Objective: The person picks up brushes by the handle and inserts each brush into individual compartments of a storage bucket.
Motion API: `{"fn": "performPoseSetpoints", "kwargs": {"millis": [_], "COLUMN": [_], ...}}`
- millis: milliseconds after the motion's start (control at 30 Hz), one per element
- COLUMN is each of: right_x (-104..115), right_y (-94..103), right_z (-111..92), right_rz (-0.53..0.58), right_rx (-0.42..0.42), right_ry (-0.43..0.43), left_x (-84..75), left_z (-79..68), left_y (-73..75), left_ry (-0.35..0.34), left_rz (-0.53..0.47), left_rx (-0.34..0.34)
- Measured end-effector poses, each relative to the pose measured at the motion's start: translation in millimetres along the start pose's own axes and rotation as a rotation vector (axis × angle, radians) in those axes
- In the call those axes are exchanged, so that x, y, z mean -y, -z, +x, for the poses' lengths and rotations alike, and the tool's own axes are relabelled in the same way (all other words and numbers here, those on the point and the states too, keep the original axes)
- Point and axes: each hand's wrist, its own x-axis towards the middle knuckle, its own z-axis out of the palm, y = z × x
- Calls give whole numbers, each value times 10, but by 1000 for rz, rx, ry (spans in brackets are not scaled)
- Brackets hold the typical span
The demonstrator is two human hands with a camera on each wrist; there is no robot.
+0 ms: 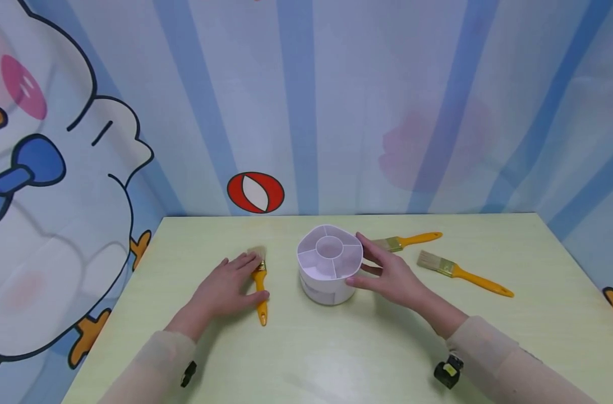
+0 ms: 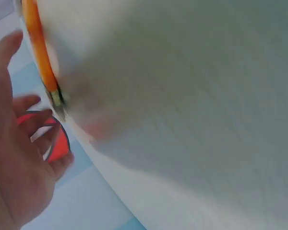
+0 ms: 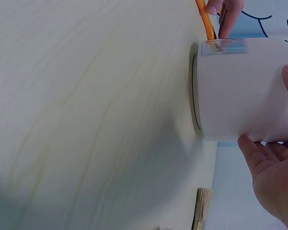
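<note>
A white round desk organizer point(image 1: 323, 274) with a divided top stands upright in the middle of the table. My right hand point(image 1: 394, 278) holds its right side, thumb in front and fingers behind; the right wrist view shows the fingertips against the white wall point(image 3: 240, 96). Left of the organizer lies a paintbrush point(image 1: 260, 278) with a yellow handle, bristles pointing away. Over this brush is my left hand point(image 1: 225, 289), fingers extended near the bristles and thumb by the handle. In the left wrist view the fingers are spread loosely beside the orange-looking handle point(image 2: 41, 43).
Two more yellow-handled paintbrushes lie right of the organizer: one brush point(image 1: 419, 238) partly behind my right hand, another brush point(image 1: 468, 275) farther right. The pale wooden table point(image 1: 336, 359) meets a blue striped backdrop point(image 1: 331, 112) at its far edge.
</note>
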Motion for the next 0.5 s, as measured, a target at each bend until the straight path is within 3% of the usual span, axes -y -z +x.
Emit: {"fn": "performPoseSetpoints", "kwargs": {"millis": [133, 267, 500], "right_x": [0, -6, -4], "right_y": [15, 29, 10], "right_z": [-1, -6, -1], "right_rz": [-9, -10, -6], "right_rx": [0, -5, 1], "right_ry": [-5, -8, -16], "left_x": [-124, -281, -326], "left_z": [-29, -67, -108], "left_y": [4, -1, -85], "left_ry": [105, 202, 246], "left_rz": [26, -1, -14], "left_rx": [-54, -56, -59]}}
